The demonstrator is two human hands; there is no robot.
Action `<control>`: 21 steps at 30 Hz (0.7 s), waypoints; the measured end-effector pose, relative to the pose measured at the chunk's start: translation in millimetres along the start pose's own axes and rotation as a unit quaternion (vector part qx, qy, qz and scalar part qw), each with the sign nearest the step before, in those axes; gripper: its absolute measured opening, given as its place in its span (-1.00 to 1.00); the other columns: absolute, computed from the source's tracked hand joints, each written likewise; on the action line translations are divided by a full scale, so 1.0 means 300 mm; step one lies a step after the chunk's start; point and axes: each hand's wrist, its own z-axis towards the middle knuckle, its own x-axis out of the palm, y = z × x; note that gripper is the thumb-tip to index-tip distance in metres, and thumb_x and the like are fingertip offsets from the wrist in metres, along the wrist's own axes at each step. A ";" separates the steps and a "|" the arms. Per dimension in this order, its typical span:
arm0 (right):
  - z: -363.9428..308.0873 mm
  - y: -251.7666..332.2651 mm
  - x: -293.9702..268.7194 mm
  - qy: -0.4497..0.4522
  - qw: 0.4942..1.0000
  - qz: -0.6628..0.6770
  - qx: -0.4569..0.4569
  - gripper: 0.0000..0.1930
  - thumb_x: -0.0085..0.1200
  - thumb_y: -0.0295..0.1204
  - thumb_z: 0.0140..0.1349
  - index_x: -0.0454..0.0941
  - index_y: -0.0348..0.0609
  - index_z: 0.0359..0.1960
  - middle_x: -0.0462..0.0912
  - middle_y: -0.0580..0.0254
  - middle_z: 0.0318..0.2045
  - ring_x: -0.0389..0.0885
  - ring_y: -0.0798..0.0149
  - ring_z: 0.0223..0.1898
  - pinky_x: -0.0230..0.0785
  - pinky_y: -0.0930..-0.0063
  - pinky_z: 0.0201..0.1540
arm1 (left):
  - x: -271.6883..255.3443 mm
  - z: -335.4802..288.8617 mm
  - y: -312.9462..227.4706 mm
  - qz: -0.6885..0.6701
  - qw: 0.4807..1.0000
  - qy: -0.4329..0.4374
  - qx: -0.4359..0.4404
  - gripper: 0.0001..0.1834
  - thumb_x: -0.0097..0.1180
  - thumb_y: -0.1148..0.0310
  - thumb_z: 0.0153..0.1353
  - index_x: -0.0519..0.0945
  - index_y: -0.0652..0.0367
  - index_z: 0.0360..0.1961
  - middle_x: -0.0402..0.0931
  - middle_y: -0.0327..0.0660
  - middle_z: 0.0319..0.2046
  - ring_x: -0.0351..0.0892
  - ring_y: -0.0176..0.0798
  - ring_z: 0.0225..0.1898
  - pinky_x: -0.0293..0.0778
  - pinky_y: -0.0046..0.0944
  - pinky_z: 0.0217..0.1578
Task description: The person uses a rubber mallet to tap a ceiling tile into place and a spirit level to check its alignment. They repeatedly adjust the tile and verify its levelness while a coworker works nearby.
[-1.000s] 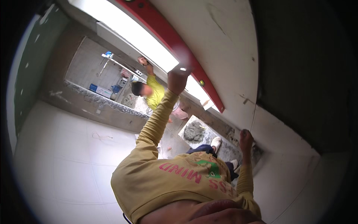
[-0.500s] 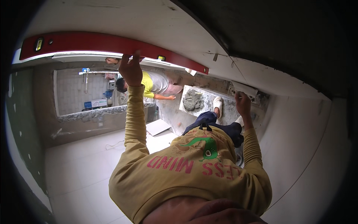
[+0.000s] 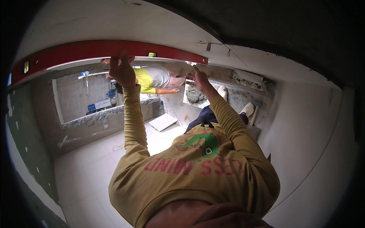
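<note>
Red spirit level (image 3: 100, 48) against the left hand (image 3: 123, 73)

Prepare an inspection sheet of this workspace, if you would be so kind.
Surface: pale panel, with a few dark marks.
Things in hand: red level, along the panel.
Clutter: mortar heap; tile lying on the floor.
Hands: left hand at the level's lower edge, grip unclear; right hand raised below the level's right end, fingers spread.
Cables: thin cord-like line on the floor, kind unclear.
Surroundings: co-worker in yellow beyond the left hand; rough-edged opening.
</note>
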 end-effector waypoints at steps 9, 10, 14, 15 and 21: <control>0.340 0.034 0.079 -0.075 0.957 0.269 -0.074 -0.81 -0.07 -0.41 0.38 0.53 -0.11 -0.06 0.66 -0.02 -0.18 0.71 -0.05 -0.22 0.66 -0.02 -0.15 | 0.084 -0.075 0.062 0.004 0.999 -0.021 -0.029 -0.73 0.23 0.36 0.36 0.58 0.38 -0.08 0.62 -0.18 -0.32 0.71 -0.30 -0.37 0.72 -0.29 -0.36; 0.362 0.043 0.051 -0.068 0.961 0.261 -0.061 -0.81 -0.08 -0.42 0.38 0.53 -0.11 -0.06 0.67 -0.01 -0.16 0.71 -0.04 -0.24 0.66 -0.02 -0.16 | 0.085 -0.083 0.070 0.013 0.999 -0.005 -0.034 -0.73 0.21 0.37 0.37 0.58 0.39 -0.06 0.62 -0.17 -0.29 0.72 -0.26 -0.34 0.75 -0.25 -0.33; 0.402 0.042 -0.050 -0.051 0.970 0.236 -0.030 -0.82 -0.07 -0.43 0.37 0.57 -0.11 -0.12 0.70 0.05 -0.23 0.72 -0.01 -0.29 0.66 0.01 -0.17 | 0.061 -0.093 0.104 0.025 0.998 0.035 -0.042 -0.69 0.21 0.36 0.37 0.57 0.40 -0.01 0.64 -0.15 -0.23 0.73 -0.24 -0.33 0.77 -0.21 -0.29; 0.406 0.042 -0.063 -0.059 0.975 0.211 -0.025 -0.83 -0.05 -0.43 0.36 0.58 -0.11 -0.13 0.71 0.07 -0.25 0.72 0.01 -0.28 0.66 0.03 -0.17 | 0.054 -0.091 0.111 0.022 0.999 0.040 -0.017 -0.69 0.21 0.36 0.37 0.57 0.40 -0.01 0.64 -0.15 -0.23 0.73 -0.24 -0.33 0.77 -0.21 -0.30; 0.311 0.051 -0.070 0.069 0.991 0.083 -0.081 -0.67 -0.07 -0.18 0.36 0.64 -0.10 -0.10 0.76 0.21 -0.30 0.73 0.17 -0.24 0.60 0.26 -0.29 | 0.062 -0.098 0.078 0.101 0.994 0.001 0.033 -0.78 0.34 0.29 0.25 0.65 0.18 -0.20 0.66 -0.18 -0.53 0.71 -0.30 -0.51 0.55 -0.26 -0.45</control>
